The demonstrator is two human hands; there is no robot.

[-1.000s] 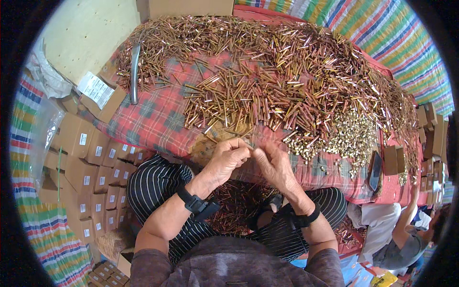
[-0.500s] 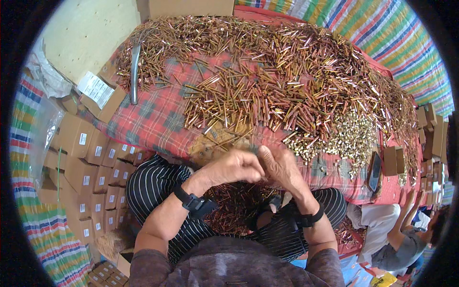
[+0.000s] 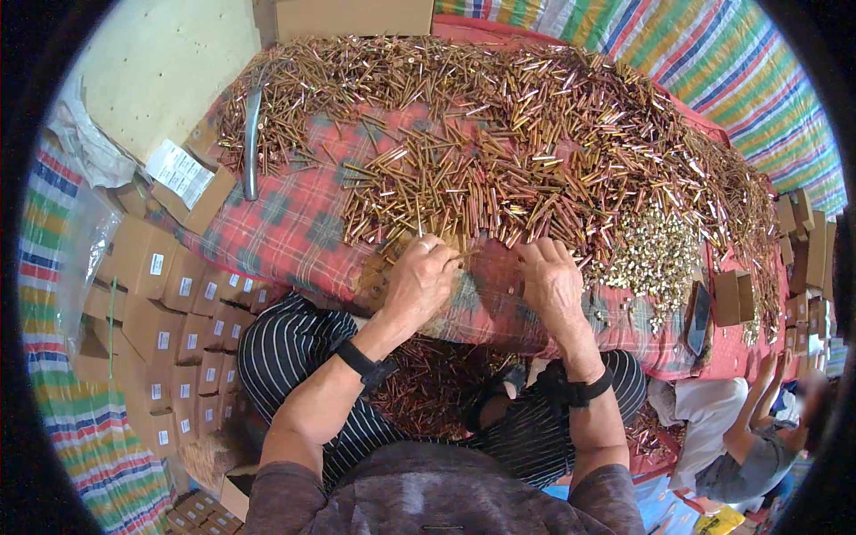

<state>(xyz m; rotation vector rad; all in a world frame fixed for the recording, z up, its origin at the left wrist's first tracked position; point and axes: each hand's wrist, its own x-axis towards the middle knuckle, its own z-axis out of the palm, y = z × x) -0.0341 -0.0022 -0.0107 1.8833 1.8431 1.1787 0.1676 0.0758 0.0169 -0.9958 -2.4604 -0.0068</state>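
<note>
My left hand (image 3: 422, 278) is at the near edge of a spread of thin copper- and gold-coloured metal rods (image 3: 499, 192). Its fingers are curled together, and a short gold-coloured rod sticks out beside the fingertips. Farther right, my right hand (image 3: 553, 283) reaches down at the edge of the same rods, fingers bent and close together; what lies under its fingertips is hidden. Just right of it is a heap of small shiny gold-coloured metal pieces (image 3: 655, 254). The rods and pieces lie on a red plaid cloth (image 3: 276, 227).
A curved metal bar (image 3: 252, 143) lies at the left of the rods. Stacked cardboard boxes (image 3: 147, 259) stand at the left. A dark flat object (image 3: 699, 316) and an open small box (image 3: 733, 299) are at the right. Another person (image 3: 749, 446) sits at the lower right. More rods (image 3: 428, 383) lie between my legs.
My hands were together above the cloth's near edge. Now they are apart and farther forward, the left at the rods' near edge, the right beside the small gold-coloured pieces.
</note>
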